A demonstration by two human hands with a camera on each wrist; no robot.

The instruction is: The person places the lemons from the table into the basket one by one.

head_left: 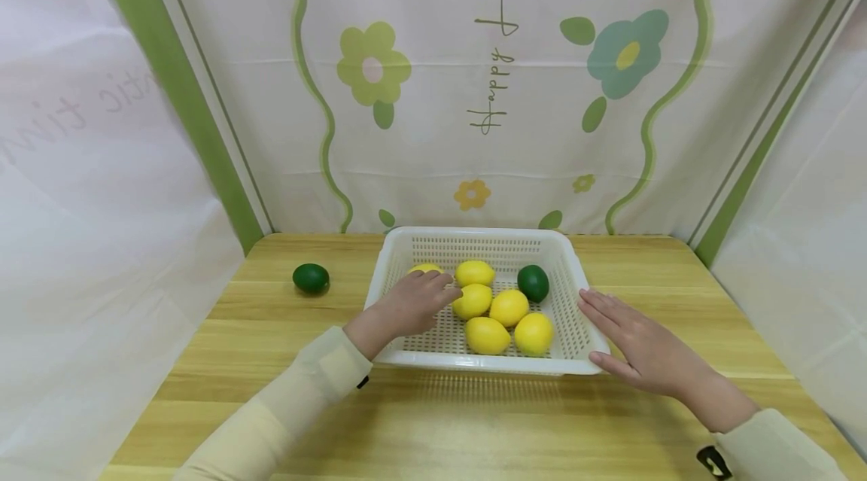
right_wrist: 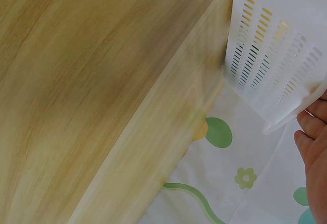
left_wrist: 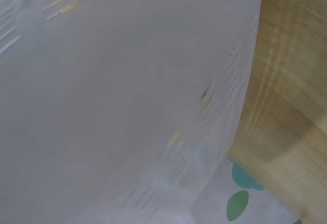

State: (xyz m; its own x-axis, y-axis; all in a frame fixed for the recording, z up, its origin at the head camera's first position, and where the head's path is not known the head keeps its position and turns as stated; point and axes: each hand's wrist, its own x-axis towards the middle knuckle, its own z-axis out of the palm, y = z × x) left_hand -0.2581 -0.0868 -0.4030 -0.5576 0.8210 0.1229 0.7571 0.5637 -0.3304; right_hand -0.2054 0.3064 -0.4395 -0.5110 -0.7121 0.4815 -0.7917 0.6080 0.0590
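A white plastic basket (head_left: 474, 364) sits on the wooden table, holding several lemons (head_left: 488, 336) and one dark green oval fruit (head_left: 533, 283). My left hand (head_left: 413, 305) is over the basket's left part, fingers loosely bent, fingertips at the left edge of a middle lemon (head_left: 473, 302). It partly covers another lemon (head_left: 425, 268) behind it; its underside is hidden, and no held thing shows. My right hand (head_left: 643, 349) rests against the basket's right rim with straight fingers (right_wrist: 312, 124). In the left wrist view, the basket's pale wall (left_wrist: 127, 91) fills most of the picture.
A second dark green oval fruit (head_left: 311, 278) lies on the table (head_left: 271, 345) left of the basket. Behind the table hangs a white curtain (head_left: 433, 142) with printed flowers, and more cloth hangs at both sides.
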